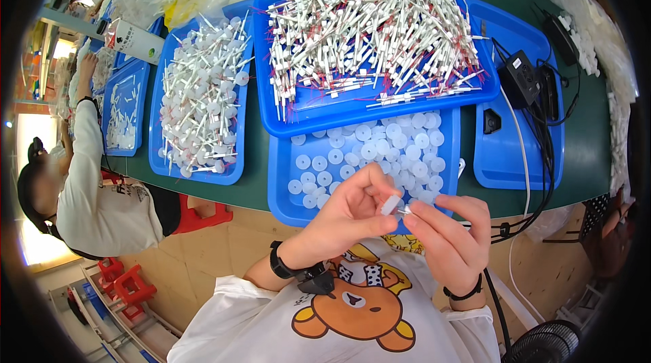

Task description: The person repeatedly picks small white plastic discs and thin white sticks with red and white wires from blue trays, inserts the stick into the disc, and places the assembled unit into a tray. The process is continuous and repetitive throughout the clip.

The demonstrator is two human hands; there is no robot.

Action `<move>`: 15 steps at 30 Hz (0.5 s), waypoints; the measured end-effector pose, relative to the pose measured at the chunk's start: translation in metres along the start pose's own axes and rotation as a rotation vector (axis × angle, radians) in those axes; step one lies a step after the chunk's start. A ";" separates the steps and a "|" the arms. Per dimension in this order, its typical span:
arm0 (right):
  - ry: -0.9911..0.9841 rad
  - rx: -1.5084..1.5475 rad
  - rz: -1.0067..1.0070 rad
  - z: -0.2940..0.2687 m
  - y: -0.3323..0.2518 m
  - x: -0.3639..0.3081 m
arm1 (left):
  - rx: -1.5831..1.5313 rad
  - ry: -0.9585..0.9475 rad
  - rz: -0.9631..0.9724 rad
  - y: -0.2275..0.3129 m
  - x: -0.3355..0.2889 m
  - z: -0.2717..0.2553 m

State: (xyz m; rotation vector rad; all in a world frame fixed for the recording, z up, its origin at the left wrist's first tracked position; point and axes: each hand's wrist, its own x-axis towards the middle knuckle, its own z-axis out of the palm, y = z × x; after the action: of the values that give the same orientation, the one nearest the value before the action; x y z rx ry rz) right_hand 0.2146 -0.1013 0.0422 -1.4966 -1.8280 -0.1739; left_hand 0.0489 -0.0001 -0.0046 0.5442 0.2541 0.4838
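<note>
My left hand (359, 204) pinches a translucent white disc (390, 204) between thumb and fingertips, tilted on edge. Close against it, my right hand (453, 241) grips a small white stick-like part (405, 211), mostly hidden by the fingers. Whether the part touches the disc cannot be made out. Both hands are over the near edge of a blue tray (281, 190) strewn with loose translucent discs (335, 156), each with a small centre hole. Overlapping its far side is a larger blue tray (325, 122), heaped with thin white sticks (380, 31) that have red wires.
Left of these, another blue tray (234, 172) holds sticks with discs fitted. At the right, a blue tray (519, 170) lies under a black power box (521, 78) and cables. A co-worker (108, 187) reaches over trays at far left. A black fan (546, 343) stands lower right.
</note>
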 end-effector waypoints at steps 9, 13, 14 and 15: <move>-0.034 0.026 0.005 -0.003 0.007 0.004 | 0.337 0.037 0.141 0.011 -0.007 0.003; -0.040 0.041 -0.022 -0.003 0.009 0.006 | 0.341 0.037 0.158 0.011 -0.007 0.002; -0.045 0.045 -0.031 -0.003 0.009 0.006 | 0.339 0.037 0.170 0.011 -0.007 0.002; -0.049 0.049 -0.040 -0.003 0.009 0.006 | 0.337 0.038 0.182 0.011 -0.006 0.002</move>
State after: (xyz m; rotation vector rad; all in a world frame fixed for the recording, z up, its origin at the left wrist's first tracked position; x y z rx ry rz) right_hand 0.2233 -0.0953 0.0451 -1.4431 -1.8886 -0.1111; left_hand 0.0404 0.0041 0.0039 0.8924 0.3267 0.6326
